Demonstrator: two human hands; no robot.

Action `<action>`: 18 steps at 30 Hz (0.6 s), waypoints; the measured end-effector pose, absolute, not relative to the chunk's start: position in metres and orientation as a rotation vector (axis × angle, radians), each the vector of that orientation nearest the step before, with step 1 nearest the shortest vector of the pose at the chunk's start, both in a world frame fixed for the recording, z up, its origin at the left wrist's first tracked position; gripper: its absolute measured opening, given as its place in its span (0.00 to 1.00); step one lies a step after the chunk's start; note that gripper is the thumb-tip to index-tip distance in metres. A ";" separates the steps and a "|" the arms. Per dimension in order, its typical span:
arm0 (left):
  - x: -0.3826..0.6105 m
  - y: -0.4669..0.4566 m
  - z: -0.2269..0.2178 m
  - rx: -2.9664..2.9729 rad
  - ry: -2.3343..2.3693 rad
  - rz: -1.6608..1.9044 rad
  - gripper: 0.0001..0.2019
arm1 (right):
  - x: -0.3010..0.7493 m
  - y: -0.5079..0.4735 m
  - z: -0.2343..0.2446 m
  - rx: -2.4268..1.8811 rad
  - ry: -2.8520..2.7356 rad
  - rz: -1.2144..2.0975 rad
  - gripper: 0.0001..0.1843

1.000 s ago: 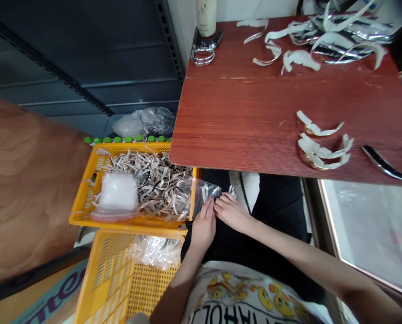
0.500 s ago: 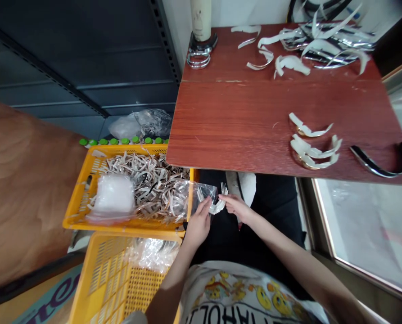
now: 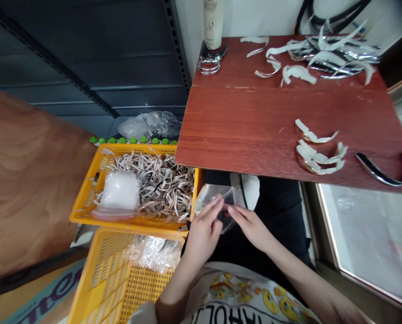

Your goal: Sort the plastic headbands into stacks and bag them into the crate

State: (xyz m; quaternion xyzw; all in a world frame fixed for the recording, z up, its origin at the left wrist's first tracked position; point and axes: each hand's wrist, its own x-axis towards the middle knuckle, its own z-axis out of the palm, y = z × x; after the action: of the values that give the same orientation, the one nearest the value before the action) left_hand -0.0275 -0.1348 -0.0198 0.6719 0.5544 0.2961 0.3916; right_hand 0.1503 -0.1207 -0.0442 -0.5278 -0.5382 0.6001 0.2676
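In the head view, a clear plastic bag (image 3: 228,223) is between my two hands over my lap, below the front edge of the table. My left hand (image 3: 205,227) is closed on the bag from the left, its fingers stretched along the film. From the other side, my right hand (image 3: 253,228) pinches the bag's edge, the fingertips close to those of the left. Whether the pale curved strips lie inside the bag is hard to make out behind my fingers and the shiny film.
A yellow basket (image 3: 82,202) of curved strips stands at left, with a stack of clear bags (image 3: 120,191) on it. Below it, another yellow basket (image 3: 101,270) holds filled-looking bags (image 3: 156,252). The red-brown table (image 3: 237,121) carries curved trim pieces (image 3: 322,157) and silvery strips (image 3: 336,54).
The pale curved strips that showed between my hands are no longer plainly visible. The bag has shifted right, and both hands have come closer together over it. The camera view has shifted slightly.
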 end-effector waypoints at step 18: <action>-0.159 -0.256 0.025 1.293 2.051 0.618 0.19 | 0.117 -0.152 -0.001 -0.857 -1.879 2.006 0.21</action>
State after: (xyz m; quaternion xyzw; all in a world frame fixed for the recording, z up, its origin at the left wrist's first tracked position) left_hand -0.1590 -0.2559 0.0246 0.4904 0.7783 0.2345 0.3143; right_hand 0.1175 -0.1515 -0.0006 -0.2951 -0.6471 0.6907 0.1308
